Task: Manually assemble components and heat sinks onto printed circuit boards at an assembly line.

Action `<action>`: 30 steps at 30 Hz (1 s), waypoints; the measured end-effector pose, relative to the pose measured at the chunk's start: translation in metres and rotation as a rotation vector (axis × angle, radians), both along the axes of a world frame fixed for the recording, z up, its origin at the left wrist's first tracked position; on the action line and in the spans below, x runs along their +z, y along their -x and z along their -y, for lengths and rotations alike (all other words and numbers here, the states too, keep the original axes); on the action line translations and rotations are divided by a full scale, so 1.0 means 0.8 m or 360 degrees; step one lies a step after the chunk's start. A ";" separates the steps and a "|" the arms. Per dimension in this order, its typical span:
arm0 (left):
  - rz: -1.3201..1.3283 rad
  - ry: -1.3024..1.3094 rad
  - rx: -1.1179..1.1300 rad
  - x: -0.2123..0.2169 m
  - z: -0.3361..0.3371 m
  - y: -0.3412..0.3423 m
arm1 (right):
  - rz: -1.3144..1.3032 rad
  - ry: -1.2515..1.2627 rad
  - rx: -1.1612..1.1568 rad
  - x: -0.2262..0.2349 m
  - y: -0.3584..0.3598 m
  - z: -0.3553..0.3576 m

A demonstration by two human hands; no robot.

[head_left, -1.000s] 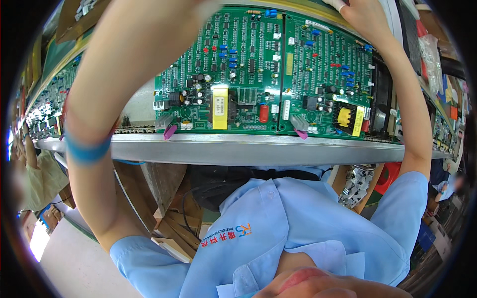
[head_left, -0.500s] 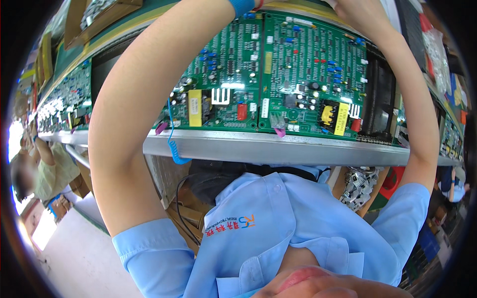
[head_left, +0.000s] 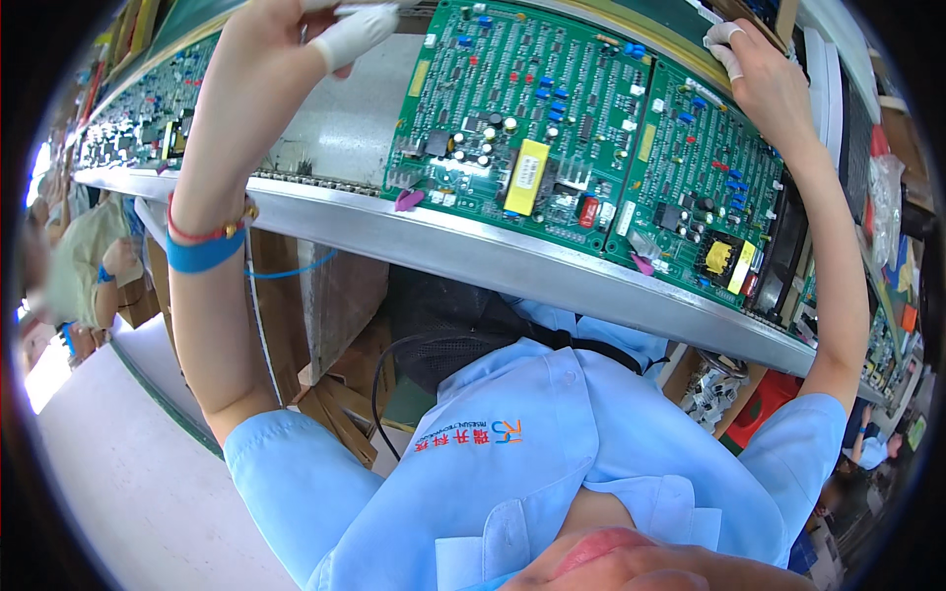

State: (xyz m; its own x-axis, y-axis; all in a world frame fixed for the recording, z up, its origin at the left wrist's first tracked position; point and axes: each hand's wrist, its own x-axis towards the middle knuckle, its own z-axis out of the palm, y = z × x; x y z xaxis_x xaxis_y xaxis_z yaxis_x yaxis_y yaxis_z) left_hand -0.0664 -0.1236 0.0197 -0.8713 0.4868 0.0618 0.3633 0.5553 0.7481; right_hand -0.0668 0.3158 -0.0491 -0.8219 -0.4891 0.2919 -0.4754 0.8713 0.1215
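Observation:
My left hand [head_left: 296,44] is at the upper left, above a bare grey stretch of the conveyor. White finger cots cover its thumb and a fingertip. The fingers look apart, with nothing clearly between them, though the top edge cuts part of them off. At the far rail, beyond the right-hand board, is my right hand [head_left: 759,69]. Its fingers, also in white cots, are bent together, and what they hold, if anything, cannot be made out. Between my arms lie two green circuit boards, the left one [head_left: 473,89] and the right one [head_left: 680,167], side by side and packed with components.
The conveyor's metal front rail [head_left: 512,251] runs across before me. A blue cord [head_left: 296,271] hangs below it on the left. Under the rail at right stands a box of metal parts [head_left: 711,389] beside a red container [head_left: 764,409]. Another person [head_left: 84,256] is at far left.
My left hand has come down and left into view, baring the conveyor beside the left board. My right hand shows more fully at the far rail. The boards appear farther right as the view turned.

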 end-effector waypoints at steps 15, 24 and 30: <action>0.0135 -0.0296 0.0346 -0.048 0.037 -0.076 | 0.0525 0.0768 -0.0123 0.051 0.039 0.122; 0.0667 0.0210 0.0489 -0.038 0.020 -0.085 | 0.0613 0.1013 -0.0189 0.070 0.030 0.178; 0.0206 0.0552 0.0167 -0.059 0.032 -0.075 | 0.0196 0.0495 0.0191 0.067 0.020 0.196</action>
State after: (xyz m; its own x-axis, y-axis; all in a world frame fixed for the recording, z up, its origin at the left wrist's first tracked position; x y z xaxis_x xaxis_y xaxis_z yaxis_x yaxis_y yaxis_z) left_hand -0.0062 -0.1493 -0.0278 -0.9073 0.3673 -0.2045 0.2061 0.8126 0.5452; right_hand -0.0829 0.1591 0.0044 -0.8021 -0.4879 0.3443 -0.5714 0.7946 -0.2052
